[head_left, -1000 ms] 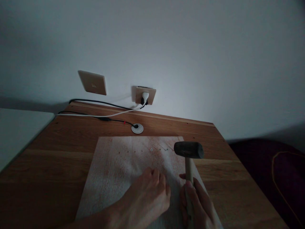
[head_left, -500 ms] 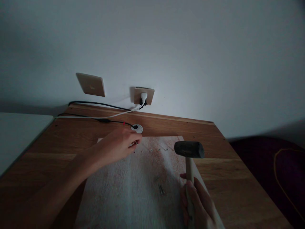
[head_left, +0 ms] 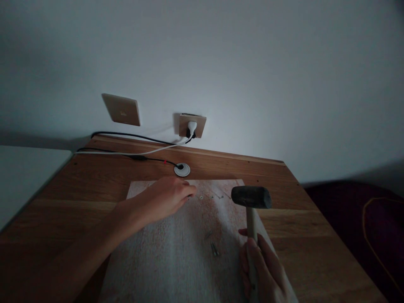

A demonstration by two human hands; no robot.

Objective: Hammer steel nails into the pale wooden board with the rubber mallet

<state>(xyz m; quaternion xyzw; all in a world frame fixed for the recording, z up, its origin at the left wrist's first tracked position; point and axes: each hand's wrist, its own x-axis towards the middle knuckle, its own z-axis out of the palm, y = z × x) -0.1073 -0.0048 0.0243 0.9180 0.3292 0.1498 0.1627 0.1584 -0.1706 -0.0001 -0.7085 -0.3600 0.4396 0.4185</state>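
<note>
A pale board (head_left: 176,252) lies flat on the wooden table (head_left: 78,189). My left hand (head_left: 164,198) reaches to the board's far edge with its fingers pinched together near a row of small nails (head_left: 202,197); what the fingertips hold is too small to make out. My right hand (head_left: 261,273) grips the light wooden handle of a hammer (head_left: 251,198), whose dark head hangs above the board's right side. Two loose nails (head_left: 214,249) lie on the board just left of that hand.
A white plug (head_left: 191,126) sits in a wall socket, and black and white cables (head_left: 126,145) run along the table's far edge to a round grommet (head_left: 182,169). A blank wall plate (head_left: 121,109) hangs to the left. A white surface (head_left: 25,172) adjoins the table's left side.
My left hand left the near part of the board, uncovering the loose nails, and reached to the far edge, then shifted slightly right. The hammer stayed almost still.
</note>
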